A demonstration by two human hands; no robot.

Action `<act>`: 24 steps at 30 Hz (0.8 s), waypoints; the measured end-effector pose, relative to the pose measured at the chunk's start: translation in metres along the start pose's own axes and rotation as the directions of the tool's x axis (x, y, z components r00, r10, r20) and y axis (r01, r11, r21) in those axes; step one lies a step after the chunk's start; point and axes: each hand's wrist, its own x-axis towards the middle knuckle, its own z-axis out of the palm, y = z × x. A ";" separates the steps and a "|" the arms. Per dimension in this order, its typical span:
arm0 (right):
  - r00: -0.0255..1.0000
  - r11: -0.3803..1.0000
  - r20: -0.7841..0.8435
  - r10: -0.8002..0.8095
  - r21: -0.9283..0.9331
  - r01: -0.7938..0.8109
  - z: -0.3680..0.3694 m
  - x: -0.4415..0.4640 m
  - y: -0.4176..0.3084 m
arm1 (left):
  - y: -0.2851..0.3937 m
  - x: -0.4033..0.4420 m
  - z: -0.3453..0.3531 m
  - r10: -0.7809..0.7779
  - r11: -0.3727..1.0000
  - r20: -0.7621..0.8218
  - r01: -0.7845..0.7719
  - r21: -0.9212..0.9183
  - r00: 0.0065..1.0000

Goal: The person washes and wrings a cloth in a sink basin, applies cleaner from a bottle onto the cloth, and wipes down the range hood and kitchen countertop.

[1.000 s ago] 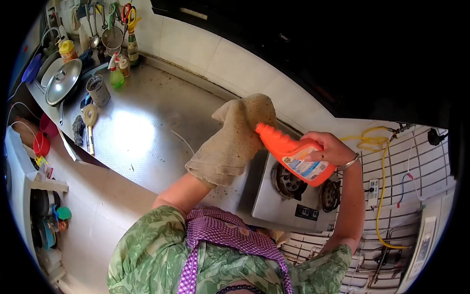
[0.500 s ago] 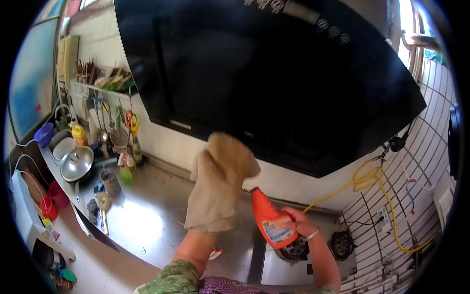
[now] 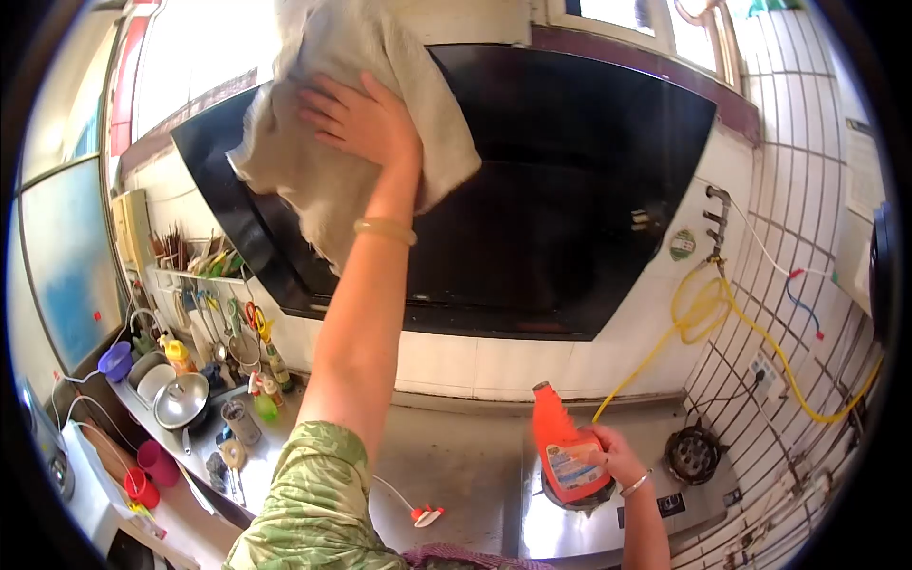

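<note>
My left hand (image 3: 366,123) is raised high, its fingers spread flat on a beige cloth (image 3: 332,195) that lies against the upper left of the black range hood (image 3: 532,199). Lower down on the right, my right hand (image 3: 616,458) is wrapped round an orange bottle (image 3: 570,454) with a white and blue label. The bottle is upright and leans slightly left, over the left burner of the gas stove (image 3: 565,532). A red and white spray head (image 3: 427,515) with a thin tube rests on the steel counter (image 3: 446,456).
At the left stand a lidded pan (image 3: 180,399), a green spray bottle (image 3: 264,407), a grey can (image 3: 240,422) and a brush (image 3: 233,456). Utensils hang above them. On the right, a yellow hose (image 3: 750,328) runs along the tiled wall, near the second burner (image 3: 693,454).
The view has tilted up to the hood. My left hand, earlier covered by the cloth, has risen and now presses the cloth from outside. The bottle stands more upright in my right hand.
</note>
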 end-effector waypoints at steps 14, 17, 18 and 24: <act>0.963 0.968 -0.154 -0.220 0.090 0.235 -0.042 -0.057 0.023 | 0.176 -0.199 -0.079 0.732 0.627 0.194 -0.536 -0.565 0.653; 0.951 0.962 -0.209 -0.229 0.101 0.254 -0.050 -0.073 0.013 | 0.207 -0.235 -0.093 0.809 0.522 0.213 -0.502 -0.690 0.548; 0.946 0.957 -0.234 -0.223 0.132 0.258 -0.051 -0.077 0.012 | 0.215 -0.242 -0.096 0.830 0.491 0.214 -0.495 -0.716 0.515; 0.920 0.947 -0.286 -0.267 0.102 0.306 -0.067 -0.082 0.015 | 0.204 -0.241 -0.081 0.898 0.406 0.215 -0.540 -0.737 0.383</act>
